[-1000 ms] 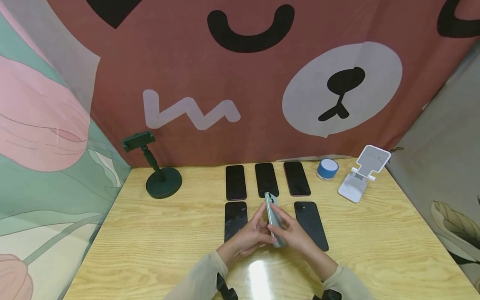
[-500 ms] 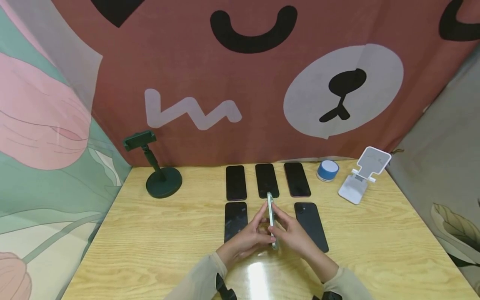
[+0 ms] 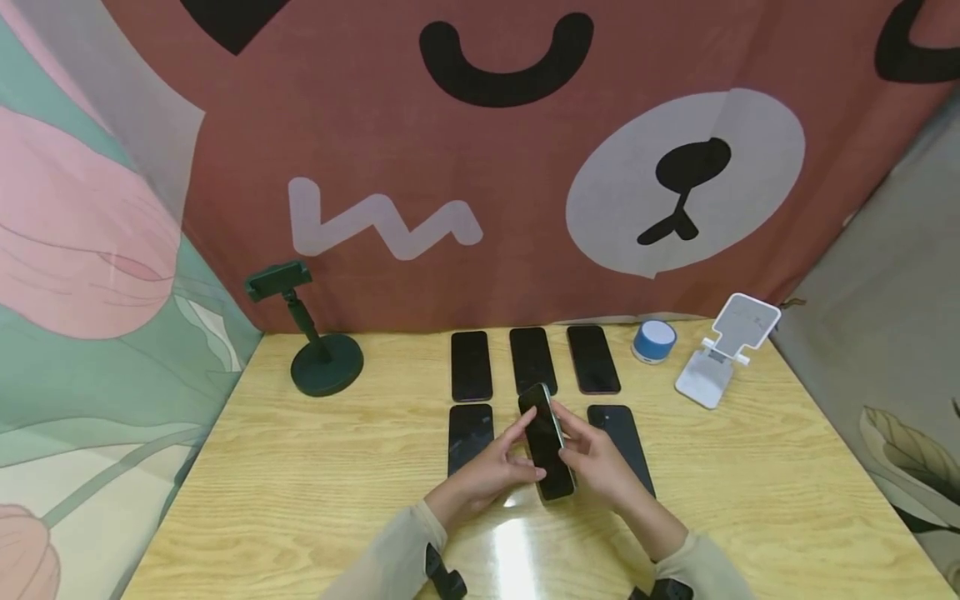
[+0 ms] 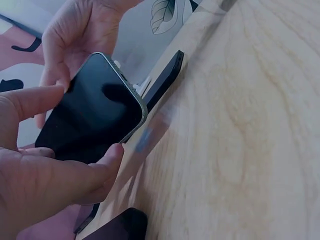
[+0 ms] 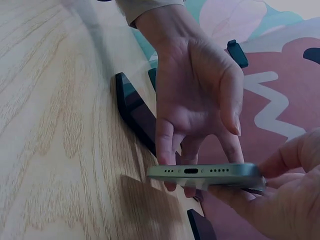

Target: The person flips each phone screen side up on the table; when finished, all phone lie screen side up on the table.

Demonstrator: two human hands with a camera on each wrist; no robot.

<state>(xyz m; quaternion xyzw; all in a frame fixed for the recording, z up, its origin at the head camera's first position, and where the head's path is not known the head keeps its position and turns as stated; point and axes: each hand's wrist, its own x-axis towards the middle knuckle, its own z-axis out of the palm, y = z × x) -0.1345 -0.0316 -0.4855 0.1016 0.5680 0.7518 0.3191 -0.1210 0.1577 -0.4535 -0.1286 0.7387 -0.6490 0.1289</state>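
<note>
A smartphone (image 3: 548, 446) with a pale green frame is tilted above the wooden table, its dark screen facing up. My left hand (image 3: 489, 475) grips it along the left side, thumb near the lower corner in the left wrist view. On the opposite edge, my right hand (image 3: 600, 467) pinches it with thumb and fingers. The phone's bottom edge (image 5: 200, 171), with port and speaker holes, shows in the right wrist view, where some left fingers reach beneath it. Two dark phones lie either side of the hands: one (image 3: 471, 437) at left, one (image 3: 622, 442) with its back up at right.
Three dark phones form a back row: left (image 3: 471, 367), middle (image 3: 533, 360), right (image 3: 593, 358). A dark green phone stand (image 3: 327, 367) is at left. A blue-and-white cylinder (image 3: 654, 342) and white folding stand (image 3: 706, 377) are at back right, before a hanging printed cloth (image 3: 375, 292).
The held phone has turned from its pale back showing, through edge-on, to its dark screen facing up. The right hand has shifted slightly right; the other phones stay put.
</note>
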